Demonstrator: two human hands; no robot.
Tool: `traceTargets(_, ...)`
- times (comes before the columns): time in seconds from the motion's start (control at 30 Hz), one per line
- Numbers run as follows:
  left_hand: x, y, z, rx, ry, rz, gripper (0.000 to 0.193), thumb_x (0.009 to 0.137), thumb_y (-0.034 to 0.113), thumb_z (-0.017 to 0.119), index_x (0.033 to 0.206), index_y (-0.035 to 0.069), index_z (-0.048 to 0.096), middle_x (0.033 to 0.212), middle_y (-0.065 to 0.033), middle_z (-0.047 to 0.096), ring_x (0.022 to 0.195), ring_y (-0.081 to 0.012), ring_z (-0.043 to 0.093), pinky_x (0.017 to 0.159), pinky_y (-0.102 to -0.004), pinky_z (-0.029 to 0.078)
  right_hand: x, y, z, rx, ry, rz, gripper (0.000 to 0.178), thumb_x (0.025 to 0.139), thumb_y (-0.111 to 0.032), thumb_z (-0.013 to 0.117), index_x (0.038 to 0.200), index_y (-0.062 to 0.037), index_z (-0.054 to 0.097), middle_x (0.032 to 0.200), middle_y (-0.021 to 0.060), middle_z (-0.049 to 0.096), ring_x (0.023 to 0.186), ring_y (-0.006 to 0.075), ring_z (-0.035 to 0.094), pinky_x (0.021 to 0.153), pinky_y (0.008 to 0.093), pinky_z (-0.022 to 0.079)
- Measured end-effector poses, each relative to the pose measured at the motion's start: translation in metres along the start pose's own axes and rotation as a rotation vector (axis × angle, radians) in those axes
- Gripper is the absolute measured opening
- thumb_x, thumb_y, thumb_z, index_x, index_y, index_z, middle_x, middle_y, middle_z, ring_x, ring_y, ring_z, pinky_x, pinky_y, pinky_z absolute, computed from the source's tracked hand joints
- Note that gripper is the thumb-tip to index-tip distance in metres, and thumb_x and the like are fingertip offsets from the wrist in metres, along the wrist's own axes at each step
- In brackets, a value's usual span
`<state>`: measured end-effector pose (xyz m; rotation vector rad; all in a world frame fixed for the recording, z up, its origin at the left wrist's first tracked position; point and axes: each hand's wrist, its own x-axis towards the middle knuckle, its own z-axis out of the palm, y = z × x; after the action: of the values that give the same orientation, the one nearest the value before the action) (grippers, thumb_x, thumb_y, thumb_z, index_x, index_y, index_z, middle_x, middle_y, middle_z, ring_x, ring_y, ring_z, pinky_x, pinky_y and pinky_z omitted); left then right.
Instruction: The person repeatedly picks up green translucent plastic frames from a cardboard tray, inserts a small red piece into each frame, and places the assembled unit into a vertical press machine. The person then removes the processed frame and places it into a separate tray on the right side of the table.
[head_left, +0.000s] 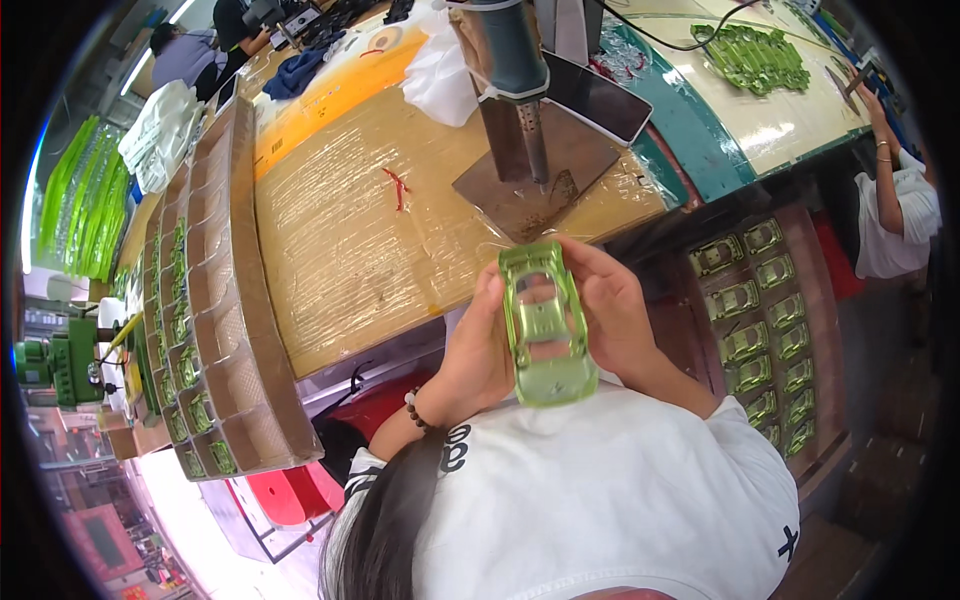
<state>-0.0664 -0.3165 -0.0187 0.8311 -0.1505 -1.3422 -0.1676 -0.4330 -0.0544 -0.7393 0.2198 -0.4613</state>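
A translucent green toy car body point(546, 325) is held upright between my two hands, just in front of the table's near edge. My left hand point(478, 345) grips its left side, the thumb resting along the edge. On the opposite side, my right hand point(612, 312) has its fingers curled round the upper right part of the shell. Window openings in the shell let some of my fingers show through. Just beyond the shell stands a heat gun point(515, 60), its metal nozzle pointing down over a brown metal plate point(540, 175).
A partitioned cardboard tray point(245, 365) with green car bodies stands left. Another tray point(815, 330) of them lies right. Red scraps point(397, 188) lie on the film-covered table point(340, 240). Green parts point(755, 60) are heaped far right, near a co-worker's hand point(868, 100).
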Motion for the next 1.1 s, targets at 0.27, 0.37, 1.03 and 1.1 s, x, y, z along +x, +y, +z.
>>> traceTargets(0.27, 0.028, 0.014, 0.017, -0.185, -0.030, 0.016, 0.051, 0.094, 0.046, 0.028, 0.121, 0.005, 0.042, 0.117, -0.0131, 0.053, 0.107, -0.0259, 0.053, 0.092, -0.0399, 0.044, 0.017, -0.019, 0.008, -0.003, -0.197, -0.103, 0.133, 0.045, -0.047, 0.084, 0.141, -0.0063, 0.002, 0.138, 0.0111, 0.028, 0.121, 0.0225, 0.038, 0.099, 0.0346, 0.033)
traceTargets(0.37, 0.039, 0.014, 0.019, -0.144, -0.020, 0.052, 0.050, 0.094, 0.045, 0.027, 0.121, 0.005, 0.042, 0.117, -0.0128, 0.052, 0.108, -0.0258, 0.053, 0.094, -0.0394, 0.043, 0.022, -0.024, 0.006, 0.023, -0.081, -0.031, 0.137, 0.041, -0.047, 0.085, 0.141, -0.0069, 0.002, 0.137, 0.0106, 0.029, 0.123, 0.0226, 0.037, 0.101, 0.0354, 0.031)
traceTargets(1.03, 0.037, 0.023, -0.007, 0.056, -0.158, 0.223, 0.039, 0.090, 0.005, 0.042, 0.127, 0.009, 0.032, 0.119, -0.0150, 0.052, 0.110, -0.0211, 0.051, 0.088, -0.0363, 0.045, 0.030, -0.038, 0.017, -0.070, -0.184, -0.137, 0.137, 0.040, -0.041, 0.088, 0.140, -0.0036, 0.001, 0.136, 0.0168, 0.029, 0.125, 0.0278, 0.036, 0.102, 0.0391, 0.032)
traceTargets(1.1, 0.037, 0.021, -0.009, 0.060, -0.159, 0.241, 0.040, 0.089, 0.003, 0.041, 0.127, 0.010, 0.031, 0.119, -0.0152, 0.052, 0.109, -0.0213, 0.052, 0.088, -0.0371, 0.046, 0.030, -0.038, 0.017, -0.066, -0.178, -0.131, 0.138, 0.040, -0.041, 0.088, 0.140, -0.0029, 0.001, 0.136, 0.0171, 0.028, 0.124, 0.0278, 0.037, 0.102, 0.0390, 0.032)
